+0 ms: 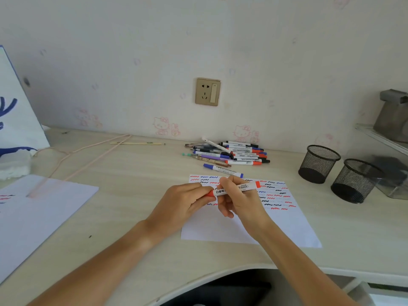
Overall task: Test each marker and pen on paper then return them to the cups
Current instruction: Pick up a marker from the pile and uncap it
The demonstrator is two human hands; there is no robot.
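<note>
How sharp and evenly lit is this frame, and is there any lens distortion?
Head view: soft, even daylight with faint shadows; white-barrelled red marker label partly legible; the two black wire-mesh cups fairly crisp; the edges smear, the white sheet at left blurred; the wide lens curves the pale wooden desk.

Red marker [234, 189]: white label w/ black print. Chinese signs "白板笔" near its left end, and the word "MARKER" in a dark strip more to the right. Small print under that is too tiny to read. Markers in the pile [231, 153] have labels too, but too small & blurry to read.
</note>
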